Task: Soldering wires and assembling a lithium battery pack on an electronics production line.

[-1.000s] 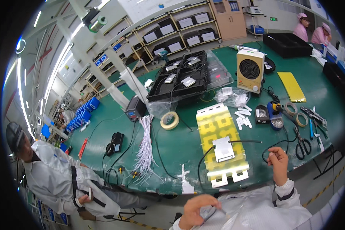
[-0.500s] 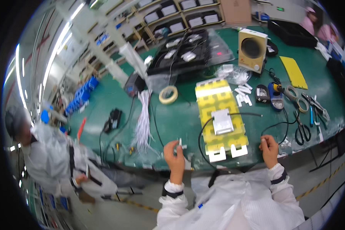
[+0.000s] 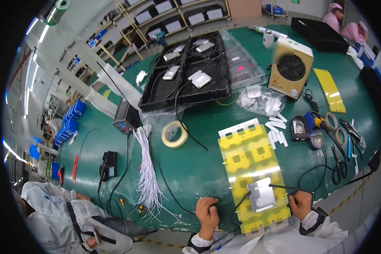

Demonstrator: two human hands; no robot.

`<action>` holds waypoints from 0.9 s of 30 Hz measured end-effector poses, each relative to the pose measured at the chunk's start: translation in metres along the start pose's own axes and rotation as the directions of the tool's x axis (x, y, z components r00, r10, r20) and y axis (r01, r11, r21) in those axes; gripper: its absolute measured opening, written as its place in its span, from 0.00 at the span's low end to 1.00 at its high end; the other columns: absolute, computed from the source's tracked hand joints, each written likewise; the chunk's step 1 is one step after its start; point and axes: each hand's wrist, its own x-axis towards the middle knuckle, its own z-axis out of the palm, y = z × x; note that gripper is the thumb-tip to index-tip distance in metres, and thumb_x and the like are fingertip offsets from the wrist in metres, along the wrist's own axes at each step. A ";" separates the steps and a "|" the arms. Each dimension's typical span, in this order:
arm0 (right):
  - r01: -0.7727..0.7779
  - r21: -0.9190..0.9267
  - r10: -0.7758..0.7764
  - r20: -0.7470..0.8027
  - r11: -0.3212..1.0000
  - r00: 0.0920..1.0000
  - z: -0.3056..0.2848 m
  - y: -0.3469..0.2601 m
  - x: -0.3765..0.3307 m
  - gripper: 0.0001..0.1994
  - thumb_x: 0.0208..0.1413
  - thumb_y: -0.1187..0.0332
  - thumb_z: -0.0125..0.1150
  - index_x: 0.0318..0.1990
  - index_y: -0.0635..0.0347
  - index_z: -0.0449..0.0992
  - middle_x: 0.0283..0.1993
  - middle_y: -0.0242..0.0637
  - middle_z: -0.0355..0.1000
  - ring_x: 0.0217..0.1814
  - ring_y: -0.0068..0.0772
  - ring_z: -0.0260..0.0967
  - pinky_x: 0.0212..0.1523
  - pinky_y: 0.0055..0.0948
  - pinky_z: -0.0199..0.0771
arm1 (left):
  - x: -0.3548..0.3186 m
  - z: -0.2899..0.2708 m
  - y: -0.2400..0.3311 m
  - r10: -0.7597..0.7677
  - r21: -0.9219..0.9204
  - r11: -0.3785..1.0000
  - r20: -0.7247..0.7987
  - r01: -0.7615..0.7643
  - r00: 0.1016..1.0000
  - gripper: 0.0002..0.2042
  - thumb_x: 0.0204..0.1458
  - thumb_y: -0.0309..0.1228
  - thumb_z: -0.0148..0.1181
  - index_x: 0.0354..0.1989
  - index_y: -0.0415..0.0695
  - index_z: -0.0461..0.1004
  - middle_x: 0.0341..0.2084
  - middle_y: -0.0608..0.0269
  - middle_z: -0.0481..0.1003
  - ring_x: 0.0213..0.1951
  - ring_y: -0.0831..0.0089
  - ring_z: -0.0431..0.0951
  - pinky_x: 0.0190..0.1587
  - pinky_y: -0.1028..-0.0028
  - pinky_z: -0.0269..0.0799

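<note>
A long yellow slotted panel lies lengthwise in front of me, its near end at the table's front edge. On its near half sits a flat silver box, with a black cable sticking out to the right and another at its left side. My right hand is closed against the panel's right edge, just below that cable; its fingertips are hidden. Left of the panel, my left hand rests near the table edge, loosely curled with thumb and fingers apart. Nothing shows in it.
A bundle of white wires and a tape roll lie left. Behind stands a black tray holding silver boxes. White strips, a beige fan unit, scissors and pliers are at right. A co-worker is at left.
My view has shifted. The yellow panel has come closer to me with the silver box on it. My right hand has gone from apart to against its edge; my left hand is nearer to it.
</note>
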 end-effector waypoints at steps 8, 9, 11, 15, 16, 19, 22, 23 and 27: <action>0.092 -0.231 -0.064 0.126 0.969 0.990 -0.001 -0.011 0.011 0.09 0.47 0.71 0.66 0.26 0.58 0.69 0.26 0.42 0.65 0.31 0.52 0.65 0.33 0.48 0.61 | 0.016 -0.003 0.008 -0.236 -0.001 0.971 0.123 0.238 0.964 0.09 0.60 0.28 0.57 0.31 0.38 0.79 0.30 0.54 0.79 0.36 0.55 0.78 0.42 0.62 0.72; 0.085 -0.225 -0.062 0.108 0.971 0.992 -0.001 -0.013 0.010 0.10 0.48 0.71 0.66 0.25 0.58 0.68 0.26 0.43 0.65 0.31 0.52 0.65 0.33 0.48 0.62 | 0.017 -0.002 0.009 -0.253 0.015 0.967 0.131 0.253 0.959 0.07 0.59 0.27 0.59 0.31 0.39 0.79 0.30 0.55 0.80 0.35 0.55 0.78 0.42 0.62 0.71; 0.021 -0.223 0.001 0.098 0.975 0.995 -0.001 -0.017 0.010 0.09 0.49 0.70 0.66 0.25 0.59 0.70 0.27 0.45 0.66 0.33 0.55 0.66 0.35 0.50 0.63 | 0.019 -0.003 0.013 -0.283 0.067 0.959 0.172 0.275 0.944 0.08 0.61 0.29 0.58 0.32 0.39 0.79 0.30 0.55 0.80 0.36 0.55 0.78 0.42 0.63 0.72; -0.184 -0.127 0.198 0.103 0.975 0.975 -0.008 -0.030 0.003 0.08 0.51 0.68 0.67 0.29 0.60 0.74 0.31 0.46 0.71 0.36 0.57 0.69 0.39 0.51 0.66 | 0.016 -0.028 0.025 -0.368 0.076 0.930 0.176 0.360 0.913 0.11 0.65 0.33 0.57 0.37 0.38 0.81 0.31 0.55 0.80 0.36 0.60 0.80 0.42 0.68 0.72; -0.228 -0.083 0.235 0.090 0.970 0.968 -0.010 -0.032 0.001 0.07 0.52 0.69 0.66 0.31 0.61 0.75 0.33 0.47 0.73 0.38 0.56 0.71 0.40 0.51 0.69 | 0.015 -0.039 0.027 -0.415 0.048 0.909 0.180 0.413 0.892 0.12 0.66 0.34 0.57 0.38 0.38 0.81 0.31 0.55 0.81 0.36 0.62 0.81 0.42 0.70 0.72; -0.292 -0.087 0.296 0.039 0.953 0.954 -0.015 -0.037 -0.010 0.05 0.52 0.72 0.64 0.34 0.61 0.77 0.35 0.47 0.75 0.39 0.55 0.73 0.41 0.49 0.72 | 0.007 -0.077 0.026 -0.499 -0.075 0.851 0.198 0.520 0.844 0.15 0.67 0.37 0.56 0.39 0.36 0.81 0.33 0.56 0.82 0.36 0.67 0.82 0.43 0.69 0.74; -0.447 -0.159 0.445 -0.051 0.880 0.894 -0.013 -0.042 -0.036 0.07 0.52 0.72 0.63 0.37 0.63 0.78 0.35 0.49 0.76 0.39 0.55 0.75 0.41 0.48 0.75 | -0.004 -0.114 0.014 -0.543 -0.250 0.765 0.245 0.594 0.803 0.17 0.68 0.41 0.55 0.40 0.36 0.80 0.36 0.59 0.83 0.39 0.73 0.81 0.44 0.69 0.75; -0.492 -0.107 0.485 -0.091 0.864 0.870 -0.011 -0.046 -0.048 0.07 0.52 0.71 0.64 0.38 0.63 0.79 0.34 0.50 0.77 0.39 0.56 0.76 0.41 0.47 0.76 | -0.009 -0.125 0.010 -0.576 -0.316 0.707 0.263 0.633 0.774 0.17 0.69 0.41 0.54 0.42 0.37 0.79 0.38 0.60 0.83 0.40 0.74 0.81 0.45 0.71 0.74; -0.640 -0.111 0.644 -0.002 0.761 0.765 -0.007 -0.077 -0.113 0.10 0.52 0.66 0.63 0.37 0.62 0.82 0.37 0.52 0.81 0.41 0.57 0.79 0.45 0.45 0.79 | -0.024 -0.160 0.002 -0.590 -0.422 0.584 0.367 0.694 0.720 0.16 0.69 0.42 0.55 0.46 0.39 0.76 0.41 0.63 0.81 0.44 0.76 0.79 0.46 0.74 0.73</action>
